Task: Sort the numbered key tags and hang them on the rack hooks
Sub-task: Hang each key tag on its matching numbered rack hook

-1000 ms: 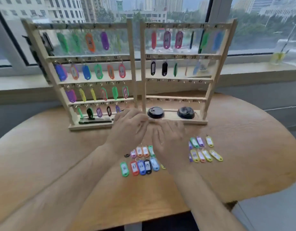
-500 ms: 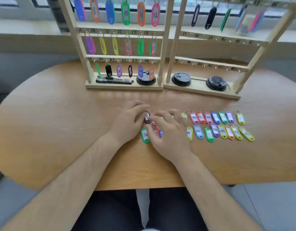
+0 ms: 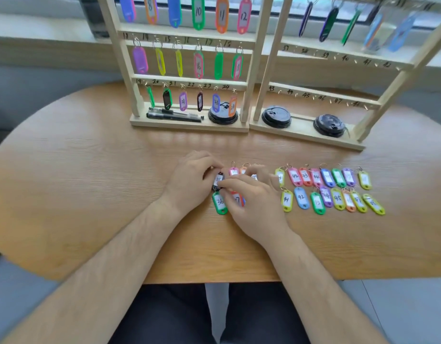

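Since one second ago, both my hands have come down from the foot of the racks to the loose tags. Over the last half second they have hardly shifted.

My left hand point(image 3: 192, 177) pinches the upper end of the black tag point(image 3: 218, 180) with curled fingers. My right hand point(image 3: 254, 202) is curled too, its fingertips gripping the tag's lower end. The tag lies flat near the middle of the table point(image 3: 90, 170), just behind the green tag marked 36 point(image 3: 220, 203). My right hand hides part of the other tags around it.

Done: the left rack point(image 3: 189, 125) carries tags on every hook in view, down to 24. The right rack point(image 3: 303, 136) has several on its top visible bar.

Outstanding: the hook bars marked 37–42 point(image 3: 346, 57) and 43–48 point(image 3: 321, 96) are bare. Two rows of sorted tags point(image 3: 326, 189) wait toward the table's right edge. I judge the task somewhat past halfway, with the black tag next to hang.
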